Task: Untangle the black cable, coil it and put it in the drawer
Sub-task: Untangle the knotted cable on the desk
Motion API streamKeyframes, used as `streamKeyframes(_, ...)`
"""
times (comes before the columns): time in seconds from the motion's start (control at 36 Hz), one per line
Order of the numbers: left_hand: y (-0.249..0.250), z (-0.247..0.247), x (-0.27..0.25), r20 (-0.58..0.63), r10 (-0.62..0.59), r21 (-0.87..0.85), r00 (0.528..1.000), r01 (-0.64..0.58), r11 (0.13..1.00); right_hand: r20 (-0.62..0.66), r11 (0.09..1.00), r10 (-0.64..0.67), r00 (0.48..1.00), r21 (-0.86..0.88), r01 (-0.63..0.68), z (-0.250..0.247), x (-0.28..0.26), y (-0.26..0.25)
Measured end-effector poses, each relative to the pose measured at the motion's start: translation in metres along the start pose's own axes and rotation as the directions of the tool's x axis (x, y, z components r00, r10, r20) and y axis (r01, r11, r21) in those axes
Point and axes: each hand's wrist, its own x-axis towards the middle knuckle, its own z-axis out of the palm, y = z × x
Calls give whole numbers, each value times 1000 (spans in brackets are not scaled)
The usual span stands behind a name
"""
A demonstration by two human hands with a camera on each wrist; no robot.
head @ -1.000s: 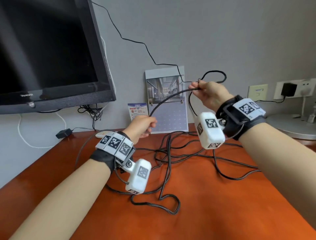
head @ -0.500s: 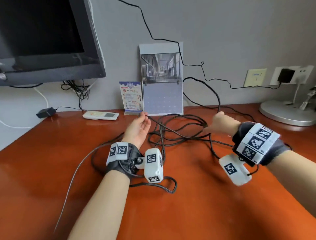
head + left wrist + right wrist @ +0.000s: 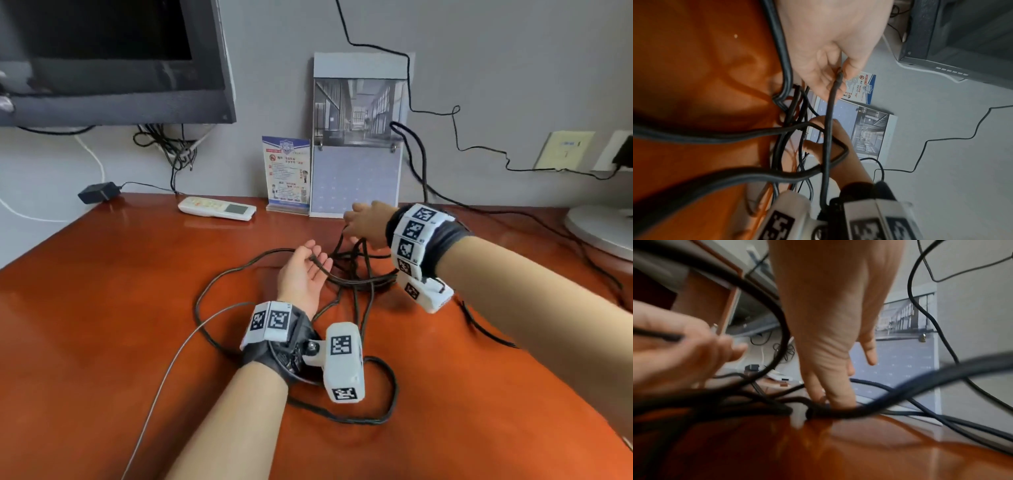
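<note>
Cable (image 3: 358, 281): not yet untangled or coiled, it lies in knotted loops on the tabletop (image 3: 137, 308) between both wrists, with one strand climbing the wall beside the calendar (image 3: 356, 171). Left hand (image 3: 303, 270): palm up, fingers relaxed, a strand lying across them. Right hand (image 3: 368, 222): fingers down in the knot, thumb clear. Drawer: not in view. Remote (image 3: 216, 208), card (image 3: 287, 174) and calendar stand just behind the tangle and could likely snag loops.

Left hand (image 3: 301, 277) and right hand (image 3: 368, 222) lowered the black cable (image 3: 356, 281) to the table (image 3: 120, 308).
</note>
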Motion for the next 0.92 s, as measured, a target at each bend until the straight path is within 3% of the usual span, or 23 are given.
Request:
streamKeyframes(0.14,0,0,4,-14,15,-36,1000,-15,999,-55,969,-50,997,241,61,11,17,-2)
streamKeyframes(0.28,1,-3,4,-28,25,-70,999,-27,997,-92,937,83,992,347,-46,14,20,-5)
streamKeyframes(0.33,2,-2,4,-36,23,-74,999,-26,997,-130,883,158,979,462,-81,11,14,1)
streamKeyframes(0.42,3,-1,3,-41,23,-74,999,-26,997,-238,727,309,921,684,-67,2,-1,13)
streamKeyframes(0.58,4,1,-5,21,74,-135,997,-71,988,-386,578,566,729,816,-16,-24,-53,29)
streamKeyframes(0.67,6,1,-6,-13,157,-146,988,-157,977,-400,500,718,570,866,-22,-33,-85,38)
streamKeyframes(0.81,7,10,-11,37,164,-153,986,-157,976,-331,342,898,292,940,13,-37,-149,61)
streamKeyframes(0.92,14,32,-22,225,100,-116,969,-76,990,-182,165,976,121,977,133,-38,-193,80)
